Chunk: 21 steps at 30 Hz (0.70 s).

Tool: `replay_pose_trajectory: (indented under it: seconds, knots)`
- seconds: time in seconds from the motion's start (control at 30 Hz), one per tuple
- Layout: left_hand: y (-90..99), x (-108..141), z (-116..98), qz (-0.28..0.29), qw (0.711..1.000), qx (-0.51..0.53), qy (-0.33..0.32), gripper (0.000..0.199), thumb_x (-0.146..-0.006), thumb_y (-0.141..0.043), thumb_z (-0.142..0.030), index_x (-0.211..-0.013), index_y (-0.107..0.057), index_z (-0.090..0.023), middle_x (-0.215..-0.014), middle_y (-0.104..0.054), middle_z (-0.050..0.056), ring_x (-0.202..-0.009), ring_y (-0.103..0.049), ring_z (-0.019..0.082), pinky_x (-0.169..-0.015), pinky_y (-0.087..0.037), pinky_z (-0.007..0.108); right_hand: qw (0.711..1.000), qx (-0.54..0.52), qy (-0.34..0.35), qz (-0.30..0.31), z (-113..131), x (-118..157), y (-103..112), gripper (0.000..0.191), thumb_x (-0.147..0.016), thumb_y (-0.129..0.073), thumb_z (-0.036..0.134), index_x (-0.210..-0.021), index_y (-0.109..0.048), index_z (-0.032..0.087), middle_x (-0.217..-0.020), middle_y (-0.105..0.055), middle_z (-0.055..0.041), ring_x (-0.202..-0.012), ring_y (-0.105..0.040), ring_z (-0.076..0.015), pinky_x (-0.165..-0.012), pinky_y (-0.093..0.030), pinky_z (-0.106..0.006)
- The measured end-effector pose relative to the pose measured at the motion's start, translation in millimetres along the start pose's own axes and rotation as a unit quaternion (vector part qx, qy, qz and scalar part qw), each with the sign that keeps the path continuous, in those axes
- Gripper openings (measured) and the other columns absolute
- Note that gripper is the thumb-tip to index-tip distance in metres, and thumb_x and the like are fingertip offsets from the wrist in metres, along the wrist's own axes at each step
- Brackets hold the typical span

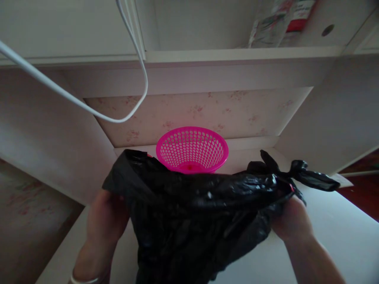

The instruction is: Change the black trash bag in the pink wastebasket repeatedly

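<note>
From my end: left hand [103,217], band [84,280] on its wrist, and right hand [291,219] are well apart, each gripping one end of a black plastic bag [198,221]; fingertips hidden behind plastic. Bag lies directly between the hands, above the bench [334,225]. I judge the wide hold keeps it spread and its upper edge stretched. Tied black plastic [314,179] sticks out past the right hand; can't tell if it's the same bag. Beyond, I have a pink basket [192,148] near the bench's back edge, probably there to leave the front free. White cord [118,120] loops higher up; shelf [237,54] above holds a red-labelled bottle [297,21].
</note>
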<state>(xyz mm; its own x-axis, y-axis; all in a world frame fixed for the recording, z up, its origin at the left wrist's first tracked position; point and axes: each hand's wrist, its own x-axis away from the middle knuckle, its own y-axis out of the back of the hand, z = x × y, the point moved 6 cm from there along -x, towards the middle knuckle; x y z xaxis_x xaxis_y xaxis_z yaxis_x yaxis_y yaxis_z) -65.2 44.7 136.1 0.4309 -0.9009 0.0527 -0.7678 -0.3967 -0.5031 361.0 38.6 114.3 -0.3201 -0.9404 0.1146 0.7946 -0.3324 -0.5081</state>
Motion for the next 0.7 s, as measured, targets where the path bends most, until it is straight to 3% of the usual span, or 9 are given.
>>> replay_pose_trajectory:
  seconds: [0.1, 0.17, 0.23, 0.3, 0.37, 0.43, 0.57, 0.63, 0.7]
  knots:
    - [-28.8, -12, -22, 0.016, 1.0, 0.025, -0.005, 0.021, -0.084, -0.066, -0.031, -0.097, -0.079, -0.02, -0.094, -0.079, 0.005, -0.1, -0.073, 0.027, -0.085, -0.063, 0.035, 0.999, -0.032, -0.024, 0.001, 20, -15, -2, 0.014, -0.07, -0.086, 0.032, -0.07, -0.075, 0.024, -0.047, -0.063, 0.0065, -0.033, -0.052, -0.0108, -0.038, -0.05, -0.022]
    - [-46.0, -16, -29, 0.046, 0.999, 0.026, -0.004, 0.022, -0.087, -0.063, -0.032, -0.098, -0.078, -0.02, -0.104, -0.079, 0.006, -0.102, -0.071, 0.025, -0.084, -0.062, 0.033, 0.998, -0.053, -0.016, 0.006, 36, -23, -7, 0.017, -0.072, -0.084, 0.03, -0.063, -0.071, 0.024, -0.041, -0.056, 0.0087, -0.025, -0.037, -0.0068, -0.027, -0.035, -0.019]
    - [-58.1, -15, -30, 0.078, 0.996, 0.03, -0.023, 0.019, -0.089, -0.065, -0.039, -0.09, -0.076, -0.023, -0.105, -0.077, 0.005, -0.1, -0.069, 0.023, -0.081, -0.061, 0.031, 0.998, -0.063, 0.02, 0.012, 50, -27, -16, 0.012, -0.076, -0.082, 0.035, -0.074, -0.075, 0.026, -0.058, -0.07, 0.0066, -0.032, -0.047, -0.0088, -0.032, -0.044, -0.021]
    - [-63.0, -5, -24, 0.111, 0.992, 0.033, -0.06, 0.022, -0.088, -0.07, -0.048, -0.092, -0.075, -0.027, -0.115, -0.074, 0.003, -0.103, -0.067, 0.021, -0.081, -0.06, 0.029, 0.996, -0.052, 0.063, 0.021, 58, -25, -24, 0.019, -0.081, -0.08, 0.041, -0.095, -0.078, 0.029, -0.085, -0.081, 0.0035, -0.054, -0.068, -0.0159, -0.054, -0.061, -0.028]
    - [-58.3, 15, -4, 0.135, 0.988, 0.014, -0.067, 0.036, -0.083, -0.076, -0.054, -0.112, -0.073, -0.032, -0.137, -0.067, 0.001, -0.12, -0.063, 0.024, -0.088, -0.059, 0.031, 0.996, -0.032, 0.079, 0.032, 52, -18, -25, 0.032, -0.081, -0.081, 0.042, -0.111, -0.076, 0.034, -0.1, -0.082, 0.0024, -0.079, -0.076, -0.0217, -0.076, -0.065, -0.034]
    - [-41.3, 38, 27, 0.126, 0.991, -0.044, -0.015, 0.06, -0.077, -0.083, -0.054, -0.133, -0.066, -0.038, -0.154, -0.055, 0.0, -0.138, -0.052, 0.028, -0.096, -0.057, 0.032, 0.998, -0.017, 0.053, 0.039, 32, -8, -15, 0.043, -0.079, -0.085, 0.04, -0.12, -0.073, 0.039, -0.106, -0.081, 0.0034, -0.09, -0.077, -0.0227, -0.085, -0.063, -0.036]
    - [4.6, 86, 85, 0.091, 0.981, -0.097, 0.138, 0.123, -0.057, -0.087, -0.073, -0.16, -0.026, -0.047, -0.167, -0.038, 0.007, -0.14, -0.051, 0.043, -0.096, -0.058, 0.045, 0.994, 0.003, -0.083, 0.067, -21, 16, 11, 0.046, -0.076, -0.088, 0.041, -0.119, -0.072, 0.036, -0.105, -0.081, 0.0011, -0.089, -0.077, -0.0221, -0.078, -0.062, -0.035]
    - [13.1, 104, 99, 0.117, 0.97, -0.11, 0.18, 0.139, -0.053, -0.09, -0.072, -0.163, -0.007, -0.048, -0.17, -0.033, 0.01, -0.138, -0.054, 0.045, -0.097, -0.058, 0.049, 0.988, 0.028, -0.129, 0.085, -36, 28, 9, 0.048, -0.072, -0.091, 0.039, -0.116, -0.072, 0.03, -0.1, -0.081, -0.0023, -0.084, -0.077, -0.0228, -0.076, -0.062, -0.035]
    - [7.8, 119, 109, 0.176, 0.954, -0.118, 0.213, 0.146, -0.055, -0.091, -0.068, -0.164, 0.004, -0.047, -0.169, -0.035, 0.014, -0.136, -0.056, 0.044, -0.099, -0.056, 0.052, 0.986, 0.071, -0.122, 0.093, -39, 39, -2, 0.048, -0.072, -0.093, 0.037, -0.113, -0.071, 0.026, -0.094, -0.08, -0.0035, -0.081, -0.076, -0.023, -0.075, -0.062, -0.036]
